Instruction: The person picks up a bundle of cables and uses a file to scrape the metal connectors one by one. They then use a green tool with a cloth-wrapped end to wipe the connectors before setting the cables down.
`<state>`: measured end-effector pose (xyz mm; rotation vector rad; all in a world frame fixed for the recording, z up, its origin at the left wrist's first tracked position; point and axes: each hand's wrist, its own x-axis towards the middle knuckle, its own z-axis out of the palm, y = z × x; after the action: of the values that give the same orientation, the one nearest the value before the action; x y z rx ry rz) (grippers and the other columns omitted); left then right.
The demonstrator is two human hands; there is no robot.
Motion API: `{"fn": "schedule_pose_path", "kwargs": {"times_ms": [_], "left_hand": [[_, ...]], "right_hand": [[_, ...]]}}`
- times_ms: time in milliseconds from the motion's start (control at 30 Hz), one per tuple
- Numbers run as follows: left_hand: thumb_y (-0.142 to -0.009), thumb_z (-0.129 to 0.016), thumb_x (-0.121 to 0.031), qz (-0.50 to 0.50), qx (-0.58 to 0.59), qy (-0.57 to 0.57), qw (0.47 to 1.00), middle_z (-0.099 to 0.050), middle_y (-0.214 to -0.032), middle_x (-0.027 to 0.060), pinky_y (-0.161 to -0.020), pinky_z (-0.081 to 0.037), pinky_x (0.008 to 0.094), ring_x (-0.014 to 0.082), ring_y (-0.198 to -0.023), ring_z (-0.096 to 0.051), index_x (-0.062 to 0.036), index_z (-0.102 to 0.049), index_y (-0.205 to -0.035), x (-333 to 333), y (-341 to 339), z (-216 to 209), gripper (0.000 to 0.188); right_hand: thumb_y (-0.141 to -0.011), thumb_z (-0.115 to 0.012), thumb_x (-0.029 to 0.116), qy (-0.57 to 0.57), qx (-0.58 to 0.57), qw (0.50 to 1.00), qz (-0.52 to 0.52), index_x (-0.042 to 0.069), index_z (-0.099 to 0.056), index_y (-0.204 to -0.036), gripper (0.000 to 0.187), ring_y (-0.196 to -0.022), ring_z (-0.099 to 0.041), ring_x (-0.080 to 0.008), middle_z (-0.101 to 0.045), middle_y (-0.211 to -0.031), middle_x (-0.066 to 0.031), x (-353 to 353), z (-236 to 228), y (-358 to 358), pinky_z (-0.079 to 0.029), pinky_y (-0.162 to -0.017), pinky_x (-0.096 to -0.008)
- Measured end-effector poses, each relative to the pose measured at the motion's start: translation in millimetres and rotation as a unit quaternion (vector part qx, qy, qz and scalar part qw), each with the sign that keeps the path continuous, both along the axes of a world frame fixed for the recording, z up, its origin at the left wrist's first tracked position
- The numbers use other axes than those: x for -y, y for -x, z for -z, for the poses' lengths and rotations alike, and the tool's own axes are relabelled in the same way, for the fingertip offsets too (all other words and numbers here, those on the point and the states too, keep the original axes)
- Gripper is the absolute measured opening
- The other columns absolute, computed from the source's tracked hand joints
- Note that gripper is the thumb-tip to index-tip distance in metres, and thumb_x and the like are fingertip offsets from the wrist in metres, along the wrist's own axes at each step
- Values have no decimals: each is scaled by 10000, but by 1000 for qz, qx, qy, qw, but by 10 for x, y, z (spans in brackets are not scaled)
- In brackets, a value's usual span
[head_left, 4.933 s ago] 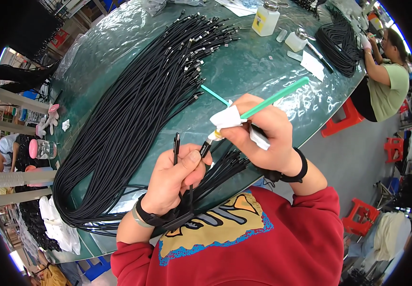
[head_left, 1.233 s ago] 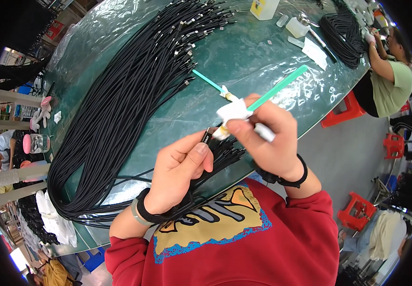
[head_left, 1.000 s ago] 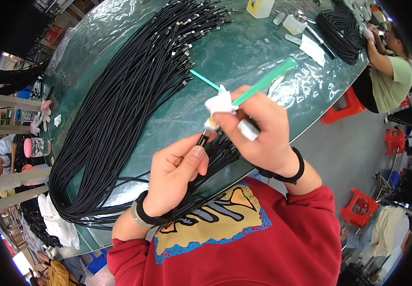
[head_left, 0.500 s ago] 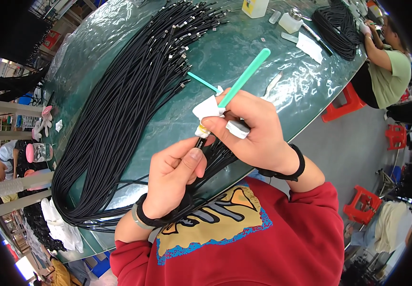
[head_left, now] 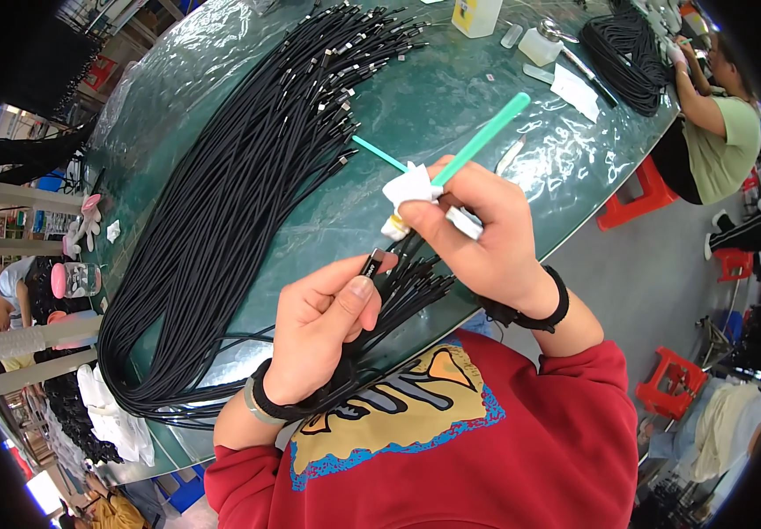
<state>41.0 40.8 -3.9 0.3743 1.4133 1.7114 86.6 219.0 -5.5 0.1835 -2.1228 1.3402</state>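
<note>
Between the thumb and fingers of my left hand (head_left: 323,309), a black cable's plug (head_left: 374,261) points up, its metal end bare. My right hand (head_left: 486,234) is closed around a green flat stick (head_left: 486,137) and a white cloth (head_left: 408,187) bunched at its fingertips. A yellowish-white tip (head_left: 394,227) shows under the cloth, slightly apart from the plug. A thin blue-green stick (head_left: 378,152) sticks out beyond the cloth. Beneath my hands lies a smaller bunch of black cable ends (head_left: 415,286). A large bundle of black cables (head_left: 222,185) curves across the table to my left.
On the green table (head_left: 433,75), at the far right, are a clear bottle (head_left: 539,44), a white paper (head_left: 574,91), a pen-like tool (head_left: 588,75) and a coiled cable bundle (head_left: 623,57). A co-worker (head_left: 724,123) sits beyond the right edge, near a red stool (head_left: 636,198).
My right hand has moved up and to the right, taking the cloth and sticks off the plug. My left hand keeps its place, and the plug's metal end is now exposed.
</note>
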Motion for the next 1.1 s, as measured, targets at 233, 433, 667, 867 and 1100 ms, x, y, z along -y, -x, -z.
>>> {"fn": "schedule_pose_path", "kwargs": {"times_ms": [233,433,667,867,1100], "left_hand": [[-893,-408,-114,-34,-31,15,999,-462,-611,-10,-426,-208,160,10,-471,-268,6,-508,-1079,-77,-35,-41,243],[-900,-402,-146,-75,-103,18,992,-451,-575,-18,-422,-217,167,17,-456,-276,18,-533,-940,-63,-8,-18,214],[-913,-375,-199,-41,17,8,999,-383,-512,-39,-417,-203,178,19,-451,-266,19,-534,-899,-54,61,20,270],[-914,-373,-199,-47,-20,20,998,-367,-506,-45,-421,-202,179,18,-450,-262,15,-537,-888,-58,15,2,270],[-914,-373,-186,-43,-32,43,998,-374,-507,-46,-427,-204,177,16,-455,-266,11,-538,-888,-51,35,24,258]], "right_hand": [[-722,-612,-11,10,8,1000,11,-35,-561,-813,108,-598,-540,-110,-566,-748,-77,-13,45,-7,-401,-502,-215],[-696,-658,60,98,30,994,35,-1,-562,-787,145,-521,-499,-198,-539,-688,-99,-1,32,-44,-389,-467,-238],[-716,-621,-6,46,6,999,17,-31,-562,-826,127,-557,-519,-90,-567,-754,-80,126,53,-26,-382,-466,-200],[-705,-631,2,-20,-37,999,21,-20,-569,-836,147,-533,-517,-100,-564,-753,-87,135,48,56,-378,-457,-202],[-706,-630,4,-10,-39,998,53,-21,-569,-828,139,-537,-527,-118,-559,-750,-83,83,94,82,-385,-466,-206]]}}
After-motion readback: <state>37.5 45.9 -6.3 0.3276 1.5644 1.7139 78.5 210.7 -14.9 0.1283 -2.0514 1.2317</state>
